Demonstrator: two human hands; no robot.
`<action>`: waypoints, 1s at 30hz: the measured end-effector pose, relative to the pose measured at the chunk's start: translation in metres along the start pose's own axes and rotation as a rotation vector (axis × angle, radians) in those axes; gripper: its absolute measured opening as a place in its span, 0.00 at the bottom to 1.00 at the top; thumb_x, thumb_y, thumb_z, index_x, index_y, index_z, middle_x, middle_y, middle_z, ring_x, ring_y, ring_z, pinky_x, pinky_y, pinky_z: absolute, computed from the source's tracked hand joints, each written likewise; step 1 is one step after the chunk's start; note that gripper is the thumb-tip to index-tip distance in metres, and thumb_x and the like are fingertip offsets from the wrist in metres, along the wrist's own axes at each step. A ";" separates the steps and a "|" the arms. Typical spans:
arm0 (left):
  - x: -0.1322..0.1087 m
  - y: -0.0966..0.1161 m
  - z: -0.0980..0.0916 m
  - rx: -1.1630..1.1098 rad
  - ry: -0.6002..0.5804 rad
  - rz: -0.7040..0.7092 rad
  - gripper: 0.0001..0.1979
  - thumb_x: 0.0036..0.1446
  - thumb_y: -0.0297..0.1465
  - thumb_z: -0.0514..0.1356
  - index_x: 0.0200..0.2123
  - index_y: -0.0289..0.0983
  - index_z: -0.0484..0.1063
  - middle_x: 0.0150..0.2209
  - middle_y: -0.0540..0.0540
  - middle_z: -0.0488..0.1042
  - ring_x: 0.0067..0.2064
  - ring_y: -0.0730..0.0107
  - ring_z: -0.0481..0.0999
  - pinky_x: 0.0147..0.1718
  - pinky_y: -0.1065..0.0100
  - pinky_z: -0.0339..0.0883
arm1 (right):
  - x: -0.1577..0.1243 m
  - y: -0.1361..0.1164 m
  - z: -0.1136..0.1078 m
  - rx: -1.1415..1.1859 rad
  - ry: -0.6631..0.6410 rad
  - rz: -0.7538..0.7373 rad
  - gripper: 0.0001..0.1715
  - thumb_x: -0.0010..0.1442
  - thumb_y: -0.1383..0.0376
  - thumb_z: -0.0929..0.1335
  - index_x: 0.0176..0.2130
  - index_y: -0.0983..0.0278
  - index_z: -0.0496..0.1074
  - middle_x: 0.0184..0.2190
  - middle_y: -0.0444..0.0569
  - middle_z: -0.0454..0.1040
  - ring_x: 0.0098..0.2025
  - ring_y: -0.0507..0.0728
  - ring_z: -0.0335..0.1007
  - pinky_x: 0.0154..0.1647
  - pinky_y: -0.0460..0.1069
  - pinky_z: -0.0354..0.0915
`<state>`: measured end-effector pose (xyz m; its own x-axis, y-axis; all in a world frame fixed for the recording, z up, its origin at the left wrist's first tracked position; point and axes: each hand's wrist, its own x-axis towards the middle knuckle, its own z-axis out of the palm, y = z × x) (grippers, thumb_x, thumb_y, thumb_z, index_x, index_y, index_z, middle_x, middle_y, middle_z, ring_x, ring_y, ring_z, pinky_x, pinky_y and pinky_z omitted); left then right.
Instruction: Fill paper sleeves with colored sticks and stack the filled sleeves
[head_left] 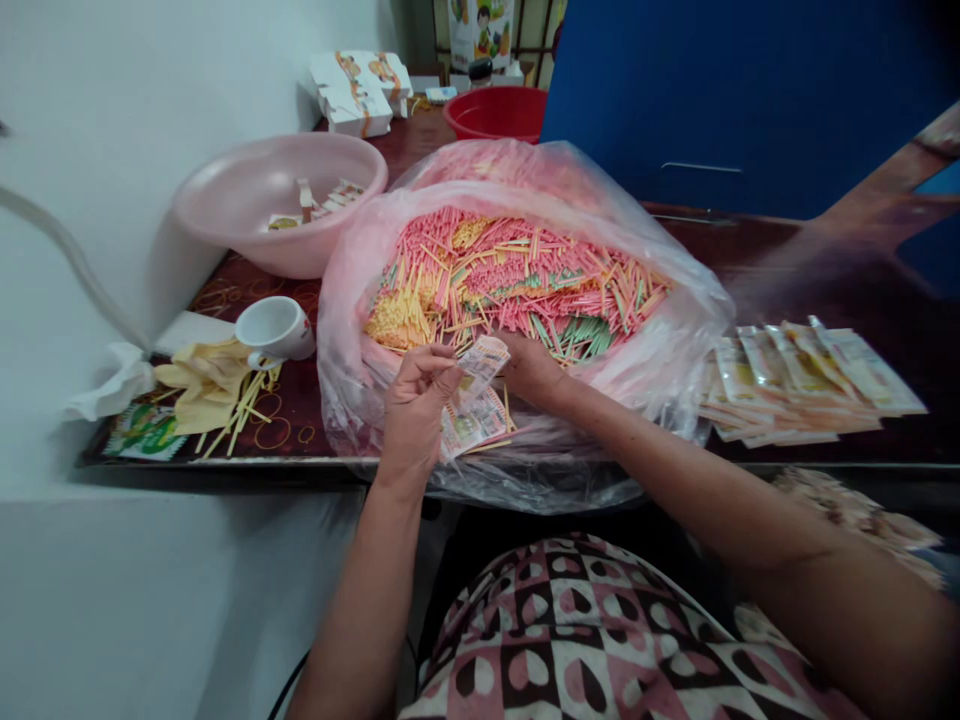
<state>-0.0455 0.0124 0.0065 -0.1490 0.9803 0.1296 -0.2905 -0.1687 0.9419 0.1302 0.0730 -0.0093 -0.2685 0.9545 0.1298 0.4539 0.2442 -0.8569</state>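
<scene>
The left hand has its grip pinched on thin printed paper sachets, at the near rim of the clear plastic bag of pink, yellow and green sticks. The right hand lies just right of them, its grip hidden behind the sachets.

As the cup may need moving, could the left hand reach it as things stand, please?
Probably yes: the cup sits just left of the left hand, only the edge of the bag between them, though its fingers hold packets.
</scene>
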 end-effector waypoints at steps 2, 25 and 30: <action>-0.001 -0.001 0.001 -0.014 0.015 0.002 0.16 0.46 0.39 0.77 0.29 0.39 0.76 0.42 0.50 0.75 0.44 0.71 0.76 0.49 0.67 0.70 | -0.001 -0.006 -0.006 0.108 0.085 0.031 0.13 0.65 0.58 0.68 0.31 0.62 0.71 0.31 0.46 0.76 0.35 0.54 0.69 0.42 0.50 0.64; -0.009 -0.001 0.018 -0.194 -0.061 -0.082 0.15 0.48 0.39 0.77 0.32 0.43 0.76 0.39 0.53 0.79 0.45 0.72 0.78 0.54 0.65 0.71 | -0.041 -0.092 -0.010 0.526 0.237 -0.182 0.28 0.69 0.38 0.61 0.47 0.55 0.73 0.47 0.50 0.80 0.61 0.62 0.73 0.61 0.61 0.69; -0.009 0.000 0.019 -0.211 -0.063 -0.109 0.15 0.47 0.39 0.77 0.33 0.42 0.76 0.40 0.54 0.79 0.42 0.75 0.78 0.49 0.68 0.72 | -0.039 -0.087 -0.015 0.499 0.127 -0.204 0.22 0.69 0.44 0.66 0.46 0.57 0.75 0.49 0.50 0.80 0.61 0.61 0.72 0.65 0.60 0.65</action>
<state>-0.0260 0.0057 0.0116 -0.0483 0.9972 0.0562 -0.4934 -0.0728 0.8667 0.1143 0.0168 0.0677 -0.1899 0.9170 0.3508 -0.0628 0.3452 -0.9364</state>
